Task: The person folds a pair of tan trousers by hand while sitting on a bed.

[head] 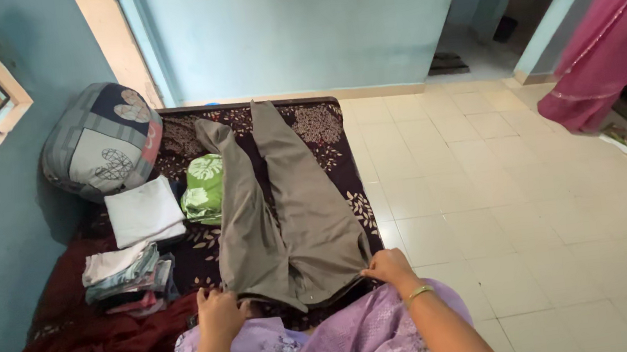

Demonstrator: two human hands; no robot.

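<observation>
A pair of grey-brown trousers (285, 203) lies spread flat on a dark floral mattress (332, 130), legs pointing away from me and waistband nearest me. My left hand (219, 314) grips the left end of the waistband. At the right end of the waistband, my right hand (389, 266) holds the cloth. Both wrists wear thin gold bangles. My lap, in lilac fabric (348, 345), is at the bottom of the view.
Left of the trousers lie a folded green patterned cloth (203, 188), a folded white cloth (144, 211) and a stack of folded clothes (127, 280). A grey patterned pillow (101, 141) leans on the blue wall. Cream floor tiles (521, 199) lie right; a pink curtain (613, 40) hangs far right.
</observation>
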